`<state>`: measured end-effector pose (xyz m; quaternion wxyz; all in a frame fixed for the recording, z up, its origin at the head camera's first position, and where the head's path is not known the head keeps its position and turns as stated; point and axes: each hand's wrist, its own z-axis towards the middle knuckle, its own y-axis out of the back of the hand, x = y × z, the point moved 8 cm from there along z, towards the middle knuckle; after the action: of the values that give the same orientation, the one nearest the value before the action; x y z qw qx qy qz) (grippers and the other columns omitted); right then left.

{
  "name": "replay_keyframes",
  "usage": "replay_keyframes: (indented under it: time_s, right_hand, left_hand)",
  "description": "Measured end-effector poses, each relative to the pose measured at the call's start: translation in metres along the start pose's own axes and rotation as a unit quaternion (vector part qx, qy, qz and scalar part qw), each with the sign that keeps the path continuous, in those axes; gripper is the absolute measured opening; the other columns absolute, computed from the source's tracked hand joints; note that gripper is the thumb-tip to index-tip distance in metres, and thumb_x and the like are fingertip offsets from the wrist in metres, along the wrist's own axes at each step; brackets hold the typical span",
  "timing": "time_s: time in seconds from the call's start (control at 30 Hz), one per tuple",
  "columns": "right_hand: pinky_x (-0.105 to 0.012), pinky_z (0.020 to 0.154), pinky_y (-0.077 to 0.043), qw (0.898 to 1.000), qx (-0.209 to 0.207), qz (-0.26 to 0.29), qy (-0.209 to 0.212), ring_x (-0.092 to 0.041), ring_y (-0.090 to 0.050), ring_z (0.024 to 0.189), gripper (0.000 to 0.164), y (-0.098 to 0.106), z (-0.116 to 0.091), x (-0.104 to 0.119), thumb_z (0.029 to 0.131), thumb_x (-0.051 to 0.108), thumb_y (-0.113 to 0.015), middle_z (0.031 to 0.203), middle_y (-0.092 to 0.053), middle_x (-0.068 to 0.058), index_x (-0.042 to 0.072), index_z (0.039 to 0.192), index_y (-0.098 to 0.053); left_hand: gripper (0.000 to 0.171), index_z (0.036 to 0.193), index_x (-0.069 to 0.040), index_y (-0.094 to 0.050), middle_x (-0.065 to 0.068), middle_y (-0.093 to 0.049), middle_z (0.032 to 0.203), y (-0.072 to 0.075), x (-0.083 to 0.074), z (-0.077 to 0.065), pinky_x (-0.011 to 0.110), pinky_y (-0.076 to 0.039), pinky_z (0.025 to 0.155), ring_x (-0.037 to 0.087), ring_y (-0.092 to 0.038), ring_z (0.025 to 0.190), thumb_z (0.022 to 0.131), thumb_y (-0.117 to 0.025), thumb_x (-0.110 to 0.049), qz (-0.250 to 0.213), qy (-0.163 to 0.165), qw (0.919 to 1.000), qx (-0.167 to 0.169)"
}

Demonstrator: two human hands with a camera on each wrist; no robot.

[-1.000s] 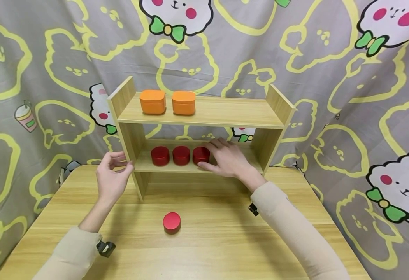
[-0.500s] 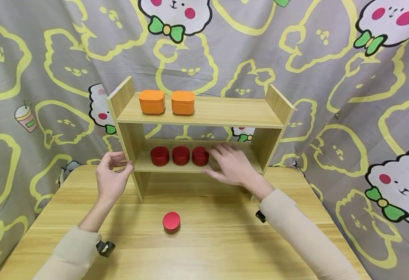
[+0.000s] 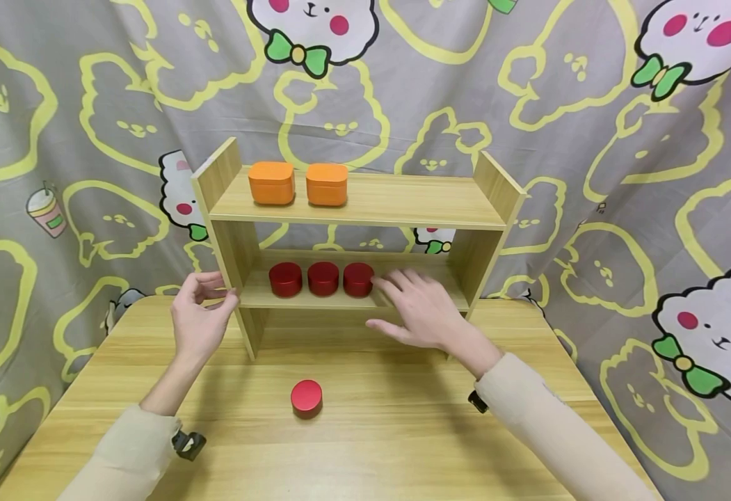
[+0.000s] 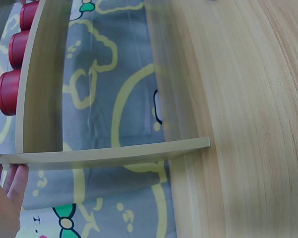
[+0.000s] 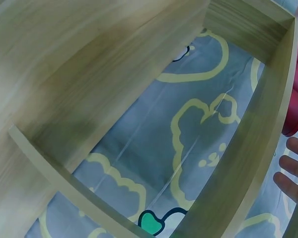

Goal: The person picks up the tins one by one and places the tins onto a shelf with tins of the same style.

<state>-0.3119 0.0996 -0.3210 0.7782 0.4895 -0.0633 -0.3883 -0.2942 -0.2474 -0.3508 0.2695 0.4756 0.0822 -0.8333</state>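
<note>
A two-tier wooden shelf (image 3: 352,303) carries three dark red round tins in a row on its lower board: a left tin (image 3: 286,279), a middle tin (image 3: 323,278) and a right tin (image 3: 358,279). My left hand (image 3: 201,316) pinches the shelf's left side panel (image 4: 99,156), thumb on one face and fingers on the other. Just right of the right-hand tin, my right hand (image 3: 424,309) hovers at the lower board's front with spread fingers and holds nothing. A lighter-looking red tin (image 3: 307,398) stands on the table before the shelf.
Two orange boxes, a left one (image 3: 272,184) and a right one (image 3: 326,185), sit on the upper board's left half. The wooden table (image 3: 378,445) extends in front. A patterned grey curtain (image 3: 559,174) hangs close behind and at both sides.
My right hand has let go of the right-hand tin and drawn back to the right and toward me. That tin stays on the lower board. The left hand keeps its place.
</note>
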Motion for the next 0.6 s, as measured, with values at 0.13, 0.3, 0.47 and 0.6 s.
replay_keyframes:
  time_s: [0.13, 0.3, 0.47, 0.6]
  right_hand:
    - [-0.040, 0.085, -0.065, 1.000, 0.000, -0.001, 0.004, -0.028, -0.070, 0.108, 0.074, 0.001, -0.006, 0.004, 0.095, 0.071, -0.056, 0.124, -0.071, -0.008, 0.011, 0.137, -0.066]
    - [-0.039, 0.083, -0.065, 1.000, 0.004, 0.000, 0.005, -0.027, -0.070, 0.109, 0.074, 0.002, -0.011, 0.011, 0.096, 0.072, -0.056, 0.126, -0.070, -0.007, 0.012, 0.139, -0.064]
    - [-0.040, 0.086, -0.065, 1.000, -0.004, 0.005, 0.013, -0.027, -0.070, 0.110, 0.075, 0.006, -0.014, 0.021, 0.097, 0.073, -0.053, 0.126, -0.071, -0.007, 0.012, 0.140, -0.064]
    - [-0.042, 0.091, -0.065, 1.000, -0.013, 0.011, 0.023, -0.027, -0.069, 0.114, 0.075, 0.008, -0.017, 0.031, 0.098, 0.073, -0.050, 0.128, -0.071, -0.007, 0.012, 0.140, -0.063]
  left_hand:
    - [0.028, 0.115, 0.005, -0.066, -0.022, -0.064, 0.096, -0.001, 0.002, 0.000, 0.004, -0.058, 0.073, -0.008, -0.065, 0.080, 0.087, -0.072, 0.006, 0.002, -0.001, 1.0000, 0.000]
    - [0.028, 0.114, 0.005, -0.067, -0.021, -0.065, 0.096, 0.000, 0.001, 0.000, 0.004, -0.059, 0.073, -0.008, -0.066, 0.080, 0.087, -0.072, 0.006, 0.002, -0.001, 1.0000, 0.000]
    - [0.027, 0.114, 0.005, -0.067, -0.021, -0.064, 0.096, 0.000, 0.001, 0.000, 0.004, -0.058, 0.073, -0.008, -0.066, 0.080, 0.087, -0.072, 0.005, 0.002, -0.001, 1.0000, 0.001]
    - [0.027, 0.114, 0.005, -0.067, -0.022, -0.065, 0.096, 0.000, 0.001, 0.000, 0.004, -0.059, 0.073, -0.008, -0.066, 0.080, 0.087, -0.072, 0.006, -0.001, -0.002, 1.0000, 0.001]
